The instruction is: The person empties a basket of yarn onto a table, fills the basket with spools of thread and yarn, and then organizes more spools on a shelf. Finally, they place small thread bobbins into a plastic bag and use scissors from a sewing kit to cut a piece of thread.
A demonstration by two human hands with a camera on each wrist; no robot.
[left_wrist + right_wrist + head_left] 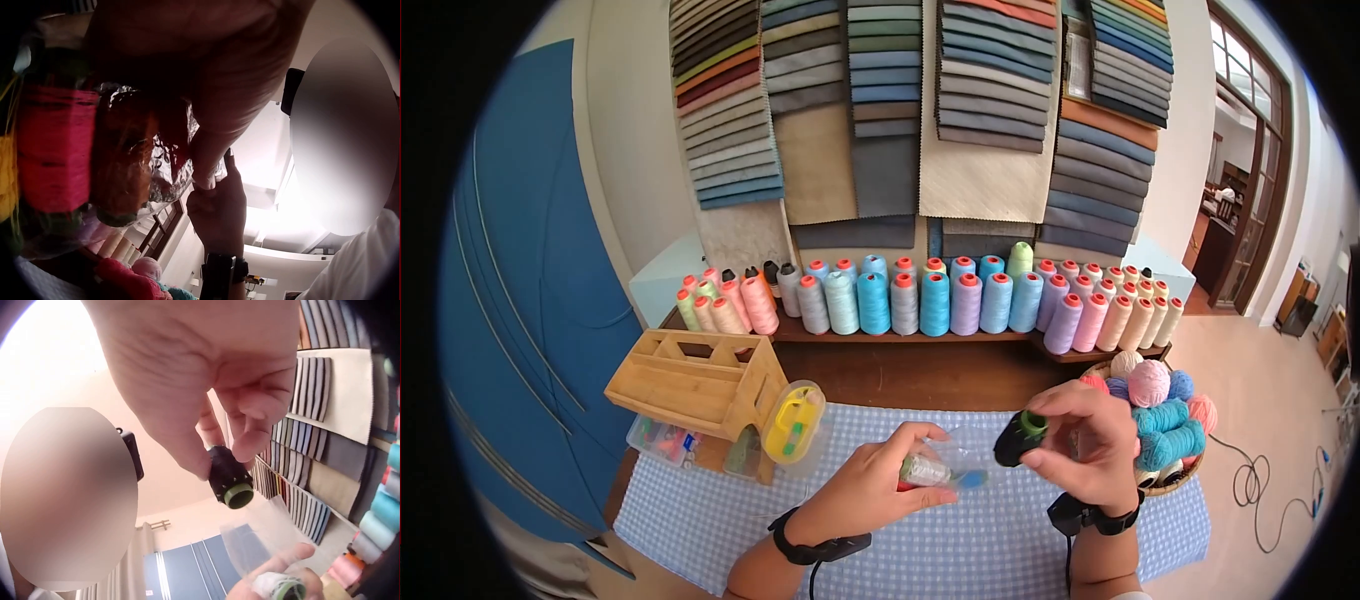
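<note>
My right hand (pixel 1092 445) pinches a small spool of black thread (pixel 1012 442) by its end, between thumb and fingers, above the tablecloth. In the right wrist view the spool's green core (pixel 239 496) shows at its free end. To its left, my left hand (pixel 855 490) grips a clear plastic bag (pixel 972 442) whose loose end points toward the black spool. Inside the bag a white spool (pixel 927 470) shows near the fingers. The left wrist view shows magenta thread (pixel 57 150), yellow thread (pixel 6 175) and a brown spool (pixel 125 162) through the plastic.
A wooden organizer (pixel 685 372) stands at the left, beside a yellow-lidded box (pixel 793 425). At the right is a basket (pixel 1175 487) of yarn balls. Several thread cones (pixel 935 305) line the shelf behind, below hanging fabric swatches (pixel 990 100). A checked cloth (pixel 880 560) covers the table.
</note>
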